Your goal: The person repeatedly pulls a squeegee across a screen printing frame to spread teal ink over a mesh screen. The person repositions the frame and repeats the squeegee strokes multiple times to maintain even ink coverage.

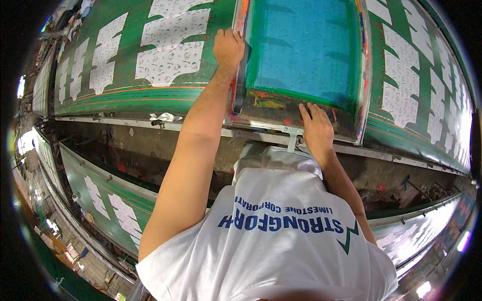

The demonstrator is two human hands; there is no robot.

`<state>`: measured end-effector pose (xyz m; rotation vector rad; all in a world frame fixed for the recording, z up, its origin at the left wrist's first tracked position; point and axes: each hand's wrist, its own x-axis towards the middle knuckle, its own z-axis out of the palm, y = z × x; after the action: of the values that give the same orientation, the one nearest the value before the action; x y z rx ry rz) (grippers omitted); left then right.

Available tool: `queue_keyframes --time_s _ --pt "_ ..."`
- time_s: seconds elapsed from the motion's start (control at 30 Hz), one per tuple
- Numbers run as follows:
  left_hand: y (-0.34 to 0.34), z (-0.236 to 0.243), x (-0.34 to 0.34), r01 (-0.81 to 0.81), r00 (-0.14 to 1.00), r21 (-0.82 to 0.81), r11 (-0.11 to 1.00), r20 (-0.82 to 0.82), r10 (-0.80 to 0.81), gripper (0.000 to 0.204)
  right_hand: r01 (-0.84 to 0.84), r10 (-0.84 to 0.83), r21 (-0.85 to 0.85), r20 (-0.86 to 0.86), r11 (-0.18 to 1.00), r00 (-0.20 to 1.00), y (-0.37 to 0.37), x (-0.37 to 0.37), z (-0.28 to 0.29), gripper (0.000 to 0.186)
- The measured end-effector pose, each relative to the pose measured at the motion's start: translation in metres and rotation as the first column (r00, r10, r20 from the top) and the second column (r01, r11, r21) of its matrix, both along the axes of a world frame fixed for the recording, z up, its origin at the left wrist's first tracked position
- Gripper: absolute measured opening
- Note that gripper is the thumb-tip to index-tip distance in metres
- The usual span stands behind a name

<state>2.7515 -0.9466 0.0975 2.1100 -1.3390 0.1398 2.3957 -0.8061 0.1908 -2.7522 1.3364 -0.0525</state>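
Nearest is the person's white T-shirt (pixel 281 188), with dark blue lettering and a green zigzag mark across it. Both bare arms reach forward from it over the near edge of a long green printing table (pixel 125 102). A metal rail (pixel 125 121) runs along that edge, and a light T-shaped bracket (pixel 292 136) sits there, just left of the right wrist.

The right hand (pixel 318 125) lies on the near border of a screen-printing frame (pixel 268 106), its fingers extended and slightly apart. The frame rests on the table ahead of the person; its near border is dark, with yellow and red ink stains. Farther forward, the left hand (pixel 229 48) is clamped on the frame's left side, fingers curled, next to a dark bar (pixel 242 72) that runs along that side. Between the frame's rails stretches a blue mesh (pixel 304 50) bordered in green, with darker curved shapes faintly visible through it.

A crumpled white scrap (pixel 166 117) lies at the table's edge, left of the frame. On the table, white patterned pieces (pixel 173 55) with curved cut-outs lie in rows to the left, and similar patterned panels (pixel 400 75) to the right. Off at the lower left stands a second green table (pixel 93 173) bearing white pieces, and beyond it a cluttered floor (pixel 65 220).
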Motion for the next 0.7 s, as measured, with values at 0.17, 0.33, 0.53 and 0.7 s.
queue_keyframes --time_s 0.17,0.33,0.53,0.7 --pt "-0.003 0.001 0.004 -0.011 0.997 -0.021 1.000 -0.082 0.009 0.028 0.018 -0.015 -0.062 0.046 0.998 0.999 -0.073 0.019 -0.008 0.053" --pt "-0.001 0.010 -0.002 0.002 0.999 0.020 1.000 -0.054 -0.001 0.029 0.038 -0.020 -0.118 0.151 0.992 0.988 -0.198 0.051 -0.021 0.055" --pt "-0.004 0.017 -0.006 -0.034 0.999 0.129 0.991 -0.022 0.038 0.033 0.066 -0.061 -0.100 0.050 0.993 0.997 -0.357 0.100 -0.021 0.039" --pt "-0.004 0.021 -0.011 -0.048 0.998 0.092 0.995 0.036 0.045 0.029 0.007 -0.006 -0.020 0.066 1.000 0.998 -0.460 0.118 -0.003 0.028"
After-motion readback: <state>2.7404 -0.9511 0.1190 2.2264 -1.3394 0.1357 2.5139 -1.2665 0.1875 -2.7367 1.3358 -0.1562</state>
